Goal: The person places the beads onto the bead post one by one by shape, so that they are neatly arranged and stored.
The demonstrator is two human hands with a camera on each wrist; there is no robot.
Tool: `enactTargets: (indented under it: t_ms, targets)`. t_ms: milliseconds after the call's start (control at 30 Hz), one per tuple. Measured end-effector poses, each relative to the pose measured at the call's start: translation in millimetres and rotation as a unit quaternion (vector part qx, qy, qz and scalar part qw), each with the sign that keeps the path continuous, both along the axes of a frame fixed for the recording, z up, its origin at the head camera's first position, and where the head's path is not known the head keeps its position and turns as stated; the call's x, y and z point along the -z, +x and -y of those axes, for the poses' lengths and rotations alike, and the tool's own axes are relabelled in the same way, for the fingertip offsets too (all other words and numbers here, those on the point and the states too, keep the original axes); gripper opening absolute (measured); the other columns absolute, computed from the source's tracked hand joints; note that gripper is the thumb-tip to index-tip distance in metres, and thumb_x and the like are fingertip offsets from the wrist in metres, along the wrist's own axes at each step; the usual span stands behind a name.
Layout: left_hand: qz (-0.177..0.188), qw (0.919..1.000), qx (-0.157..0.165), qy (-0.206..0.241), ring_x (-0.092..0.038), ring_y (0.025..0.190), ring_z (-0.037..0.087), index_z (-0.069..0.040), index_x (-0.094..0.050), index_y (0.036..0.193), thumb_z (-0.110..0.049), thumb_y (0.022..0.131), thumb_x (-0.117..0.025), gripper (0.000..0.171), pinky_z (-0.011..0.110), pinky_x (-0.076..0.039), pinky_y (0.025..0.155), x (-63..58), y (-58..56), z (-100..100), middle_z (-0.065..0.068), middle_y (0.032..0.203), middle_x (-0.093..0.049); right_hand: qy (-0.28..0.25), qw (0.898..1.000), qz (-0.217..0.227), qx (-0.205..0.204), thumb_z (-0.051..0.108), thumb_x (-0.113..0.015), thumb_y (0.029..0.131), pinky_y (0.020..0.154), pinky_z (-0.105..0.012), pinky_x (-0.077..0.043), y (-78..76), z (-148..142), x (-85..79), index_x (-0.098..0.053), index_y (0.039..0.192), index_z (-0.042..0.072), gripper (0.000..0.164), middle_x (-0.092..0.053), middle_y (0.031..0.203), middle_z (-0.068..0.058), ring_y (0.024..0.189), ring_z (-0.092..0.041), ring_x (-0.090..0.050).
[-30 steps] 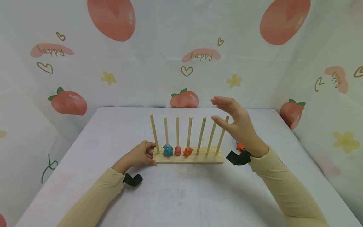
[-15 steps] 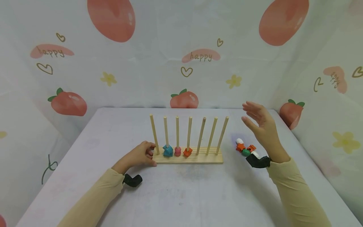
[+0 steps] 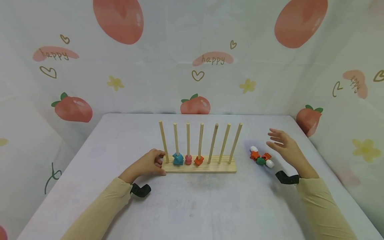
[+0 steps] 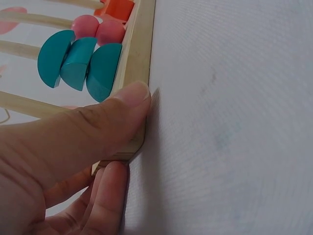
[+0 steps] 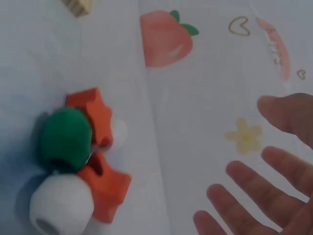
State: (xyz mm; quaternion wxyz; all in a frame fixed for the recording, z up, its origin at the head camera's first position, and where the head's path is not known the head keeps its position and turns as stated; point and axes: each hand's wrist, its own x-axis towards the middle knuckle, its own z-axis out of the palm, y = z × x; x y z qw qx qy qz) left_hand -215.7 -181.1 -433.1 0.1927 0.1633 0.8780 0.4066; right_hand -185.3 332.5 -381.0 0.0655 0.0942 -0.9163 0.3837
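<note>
A wooden peg board (image 3: 220,168) with several upright pegs lies across the middle of the table. On its second to fourth pegs from the left sit teal (image 4: 73,63), pink (image 4: 88,30) and orange (image 3: 199,161) beads, low at the base. My left hand (image 3: 147,162) grips the board's left end, thumb on the front edge and fingertips round the end. To the right, my right hand (image 3: 286,146) hovers with fingers spread and nothing in them. Left of it lie loose beads: white (image 5: 61,203), green (image 5: 67,139) and orange star-shaped (image 5: 107,188) ones.
A white cloth covers the table (image 3: 192,210); a printed backdrop (image 3: 165,43) with fruit and hearts rises behind it. Dark wrist mounts (image 3: 287,177) sit at both cuffs.
My right hand has moved right and down from above the board's right pegs, uncovering the loose beads. The left hand and the board have stayed put.
</note>
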Motion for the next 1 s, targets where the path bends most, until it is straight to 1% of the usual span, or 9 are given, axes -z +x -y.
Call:
enactTargets:
  t_ms: [100,167,233,333,467,567,700,833,1000]
  targets:
    - [0.004,1.0,-0.002,0.002,-0.056,0.096,0.021,0.009,-0.044,0.135,-0.01,0.069,-0.088,0.082,0.032,-0.052,0.082,-0.1,0.0,0.3,0.017,0.115,-0.047,0.023,0.998,0.044,-0.023,0.023,-0.058,0.098,0.091,-0.044,-0.052,-0.4,-11.7,6.1,-0.038,0.144,-0.001,0.056,-0.05,0.136,-0.028,0.121,-0.048,-0.05]
    - [0.007,1.0,-0.001,0.004,-0.056,0.096,0.021,0.01,-0.043,0.136,-0.01,0.069,-0.088,0.083,0.032,-0.051,0.083,0.0,-0.1,0.6,0.018,0.116,-0.047,0.027,0.996,0.071,-0.042,0.022,-0.058,0.098,0.09,-0.051,-0.05,-1.2,-18.4,10.4,-0.04,0.143,-0.003,0.054,-0.05,0.136,-0.028,0.121,-0.048,-0.05]
    - [0.006,1.0,-0.001,0.005,-0.056,0.096,0.021,0.01,-0.043,0.136,-0.01,0.069,-0.088,0.083,0.032,-0.051,0.082,0.3,-0.3,0.7,0.018,0.116,-0.046,0.031,0.993,0.094,-0.058,0.021,-0.057,0.098,0.09,-0.047,-0.051,-2.7,-24.6,14.8,-0.041,0.141,-0.004,0.052,-0.051,0.136,-0.028,0.121,-0.047,-0.051]
    - [0.004,1.0,0.001,0.002,-0.056,0.096,0.021,0.01,-0.043,0.136,-0.011,0.069,-0.088,0.083,0.032,-0.051,0.082,1.3,-0.8,0.9,0.017,0.116,-0.047,0.034,0.989,0.125,-0.072,0.021,-0.057,0.099,0.09,-0.047,-0.052,-5.1,-31.9,21.1,-0.043,0.14,-0.003,0.051,-0.051,0.135,-0.028,0.121,-0.047,-0.051]
    - [0.001,1.0,0.002,-0.001,-0.055,0.096,0.02,0.009,-0.043,0.136,-0.011,0.069,-0.088,0.083,0.032,-0.051,0.082,2.0,-1.2,1.0,0.017,0.115,-0.047,0.037,0.984,0.155,-0.083,0.025,-0.056,0.099,0.094,-0.057,-0.047,-7.0,-37.1,25.8,-0.045,0.139,-0.003,0.051,-0.05,0.136,-0.029,0.123,-0.048,-0.048]
    - [0.004,1.0,0.001,0.001,-0.055,0.097,0.021,0.009,-0.043,0.137,-0.012,0.069,-0.088,0.084,0.032,-0.051,0.082,1.6,-0.9,0.9,0.017,0.115,-0.046,0.04,0.981,0.173,-0.084,0.028,-0.058,0.097,0.096,-0.061,-0.043,-7.5,-38.3,27.3,-0.047,0.139,-0.002,0.052,-0.049,0.137,-0.029,0.125,-0.049,-0.046]
    - [0.008,1.0,-0.002,0.004,-0.055,0.097,0.022,0.009,-0.043,0.137,-0.011,0.069,-0.088,0.084,0.032,-0.05,0.082,0.5,-0.1,0.7,0.017,0.115,-0.046,0.042,0.977,0.19,-0.088,0.029,-0.06,0.096,0.097,-0.063,-0.041,-8.2,-38.6,28.0,-0.049,0.138,0.0,0.052,-0.047,0.14,-0.028,0.127,-0.05,-0.043]
    - [0.009,0.9999,-0.004,0.005,-0.055,0.097,0.021,0.009,-0.042,0.137,-0.01,0.069,-0.088,0.084,0.032,-0.05,0.082,-0.6,0.5,0.5,0.017,0.115,-0.046,0.045,0.975,0.193,-0.097,0.028,-0.061,0.096,0.097,-0.063,-0.042,-10.1,-38.4,28.9,-0.052,0.136,0.0,0.05,-0.046,0.141,-0.029,0.128,-0.051,-0.042]
    - [0.006,1.0,-0.003,0.003,-0.054,0.097,0.022,0.01,-0.042,0.137,-0.01,0.069,-0.088,0.084,0.032,-0.05,0.082,-1.9,1.5,-0.1,0.017,0.115,-0.046,0.046,0.976,0.188,-0.103,0.024,-0.062,0.096,0.099,-0.058,-0.043,-12.9,-35.7,29.8,-0.057,0.131,-0.002,0.044,-0.053,0.133,-0.026,0.123,-0.045,-0.048]
